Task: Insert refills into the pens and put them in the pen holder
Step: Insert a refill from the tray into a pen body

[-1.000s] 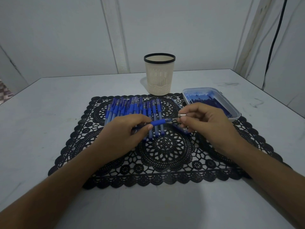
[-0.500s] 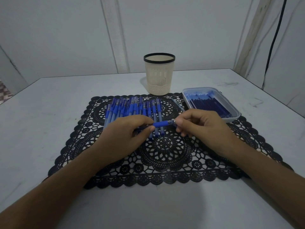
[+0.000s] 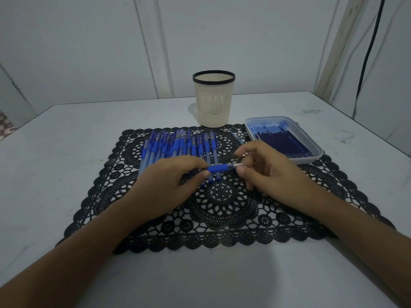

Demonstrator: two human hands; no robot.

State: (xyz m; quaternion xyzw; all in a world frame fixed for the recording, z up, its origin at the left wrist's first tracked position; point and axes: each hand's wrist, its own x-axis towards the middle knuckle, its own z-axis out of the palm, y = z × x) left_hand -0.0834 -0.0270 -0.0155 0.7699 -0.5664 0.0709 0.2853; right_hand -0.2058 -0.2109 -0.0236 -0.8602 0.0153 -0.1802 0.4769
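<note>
Seemingly both hands pinch one pen (image 3: 219, 168) level between them.

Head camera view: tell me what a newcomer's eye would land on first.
First, the two bare hands at the centre: the left hand grips a blue plastic pen while the right hand pinches its metal tip. Behind them a row of matching blue pens lies on the black lace placemat. Farther back stands a cream mesh pen holder, with a pale tray of dark refills to its right.
</note>
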